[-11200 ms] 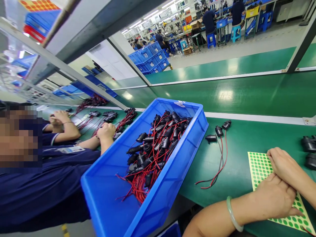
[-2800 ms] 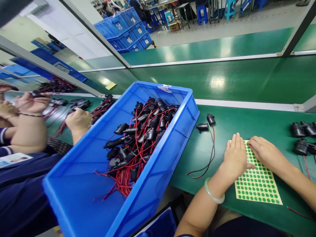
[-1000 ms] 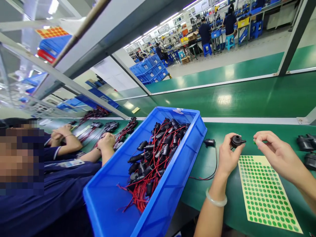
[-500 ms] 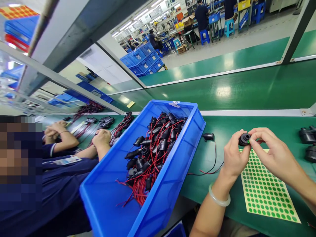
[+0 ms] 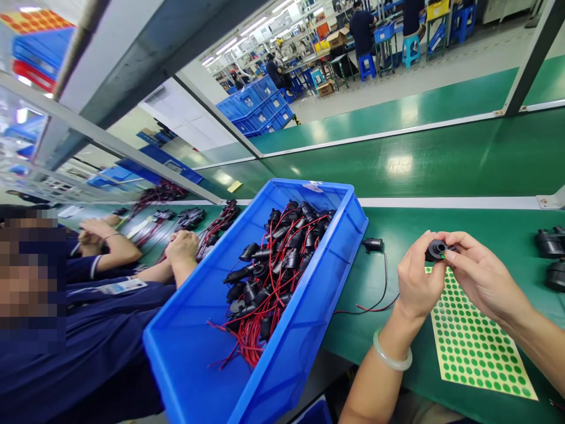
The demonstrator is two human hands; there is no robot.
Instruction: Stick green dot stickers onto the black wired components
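Note:
My left hand (image 5: 419,274) grips a small black pump (image 5: 435,250), its round face and short nozzle turned up toward me. At the pump's near edge, the thumb and forefinger of my right hand (image 5: 479,271) pinch a green dot sticker (image 5: 442,256), pressed against the black plastic. Below both hands lies a pale yellow sheet (image 5: 483,335) with rows of green round stickers. Another black pump (image 5: 373,244) rests on the bench to the left of my hands. Red and black leads run from that side toward my left wrist.
A large blue bin (image 5: 304,330) holding many black pumps with red wires stands left of me. More black parts (image 5: 549,241) sit at the right edge. Co-workers' hands (image 5: 182,244) work on the left. A metal frame post (image 5: 527,65) rises at the back right.
My right hand has shifted slightly left and its fingers have closed in over the pump. The pump has tilted a little toward me. A co-worker's hand at the left has moved slightly.

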